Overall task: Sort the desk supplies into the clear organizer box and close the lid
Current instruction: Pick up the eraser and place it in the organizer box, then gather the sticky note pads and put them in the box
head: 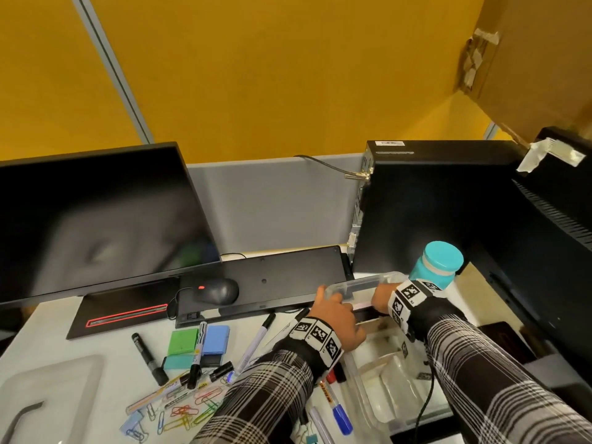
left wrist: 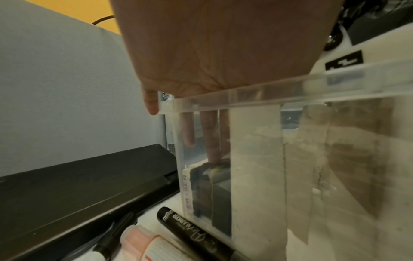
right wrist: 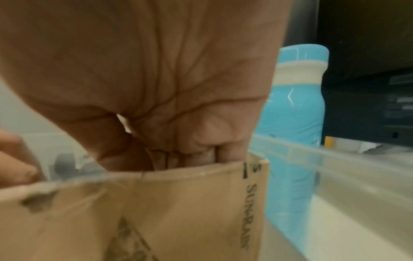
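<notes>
The clear organizer box (head: 355, 379) stands at the desk's right, split by cardboard dividers (head: 374, 360). Both hands reach into its far end. My left hand (head: 334, 315) hangs over the rim (left wrist: 268, 91) with its thumb outside the corner. Its straight fingers (left wrist: 211, 137) point down and touch a black eraser (left wrist: 201, 190) in a white sleeve. My right hand (head: 381, 298) dips behind a divider (right wrist: 178, 203), which hides its fingertips (right wrist: 178, 155). Loose markers (head: 147, 358), green (head: 183, 340) and blue erasers (head: 216, 339) and paper clips (head: 185, 411) lie on the desk to the left.
A blue bottle (head: 439, 267) stands just right of the box's far end. A flipped black keyboard (head: 272, 277) and mouse (head: 217, 290) lie behind the supplies, with a monitor (head: 96, 219) at left and a computer tower (head: 432, 203) at right. A translucent lid (head: 48, 395) sits at lower left.
</notes>
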A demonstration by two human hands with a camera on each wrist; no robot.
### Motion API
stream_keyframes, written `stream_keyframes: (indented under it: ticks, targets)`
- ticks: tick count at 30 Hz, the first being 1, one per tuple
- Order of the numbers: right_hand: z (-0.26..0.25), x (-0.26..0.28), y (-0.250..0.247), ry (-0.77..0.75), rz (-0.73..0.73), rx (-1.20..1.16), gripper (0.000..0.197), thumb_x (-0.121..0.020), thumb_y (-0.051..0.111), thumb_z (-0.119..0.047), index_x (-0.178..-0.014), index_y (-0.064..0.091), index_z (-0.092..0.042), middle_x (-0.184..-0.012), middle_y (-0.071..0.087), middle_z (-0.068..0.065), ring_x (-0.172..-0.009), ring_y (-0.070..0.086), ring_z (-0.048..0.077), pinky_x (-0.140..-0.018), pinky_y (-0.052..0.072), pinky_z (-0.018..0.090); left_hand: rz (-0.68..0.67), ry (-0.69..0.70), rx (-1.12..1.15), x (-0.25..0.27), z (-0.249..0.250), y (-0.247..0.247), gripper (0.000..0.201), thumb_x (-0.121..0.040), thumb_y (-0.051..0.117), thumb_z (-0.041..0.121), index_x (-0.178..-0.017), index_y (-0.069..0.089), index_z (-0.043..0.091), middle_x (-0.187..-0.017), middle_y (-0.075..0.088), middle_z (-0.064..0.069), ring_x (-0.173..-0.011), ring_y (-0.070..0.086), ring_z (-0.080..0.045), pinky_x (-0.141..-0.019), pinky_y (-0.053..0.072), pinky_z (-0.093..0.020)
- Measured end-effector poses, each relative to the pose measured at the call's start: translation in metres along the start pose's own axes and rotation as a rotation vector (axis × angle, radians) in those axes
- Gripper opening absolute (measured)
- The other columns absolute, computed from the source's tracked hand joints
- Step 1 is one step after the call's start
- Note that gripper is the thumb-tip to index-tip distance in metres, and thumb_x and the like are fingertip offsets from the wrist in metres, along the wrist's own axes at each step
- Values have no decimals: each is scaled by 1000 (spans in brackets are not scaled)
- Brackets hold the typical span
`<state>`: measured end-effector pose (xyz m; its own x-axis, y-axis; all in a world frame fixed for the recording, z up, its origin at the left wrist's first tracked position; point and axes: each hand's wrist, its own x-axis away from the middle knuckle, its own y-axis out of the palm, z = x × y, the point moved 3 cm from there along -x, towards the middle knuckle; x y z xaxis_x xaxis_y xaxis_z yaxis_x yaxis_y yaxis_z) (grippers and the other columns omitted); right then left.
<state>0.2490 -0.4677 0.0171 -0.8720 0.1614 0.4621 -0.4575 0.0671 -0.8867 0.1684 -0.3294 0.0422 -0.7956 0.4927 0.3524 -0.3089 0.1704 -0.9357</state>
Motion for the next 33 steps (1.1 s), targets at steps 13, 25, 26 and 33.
stream_keyframes:
  ticks: [13,25,26,33]
  targets:
    - [-33,86,-34,-180,147,-48,26,-93,41,-35,-103,59,-19,-99,62,4,-89,59,20,-87,49,35,642,-81,375,108,-110,33,41,-90,34,40,-127,50,30,-133,48,10,-124,40,-11,-105,27,-38]
    - [-220,130,29,-656,136,-248,17,-90,49,-23,-105,55,-20,-110,60,3,-99,58,23,-82,48,34,158,-485,333,180,-264,135,57,-89,55,27,-141,34,23,-146,35,1,-129,37,-23,-105,38,-40]
    - [-234,125,45,-671,86,-224,25,-90,50,-22,-115,52,-20,-119,55,3,-109,54,23,-89,46,36,131,-467,332,178,-265,138,60,-88,56,29,-142,31,23,-147,34,1,-130,36,-23,-106,37,-40]
    - [-284,112,107,-705,-42,-79,53,-91,49,-20,-141,29,-19,-141,31,6,-125,37,29,-97,44,43,110,-366,328,169,-273,147,66,-87,57,35,-145,27,25,-144,35,2,-129,36,-19,-108,33,-34]
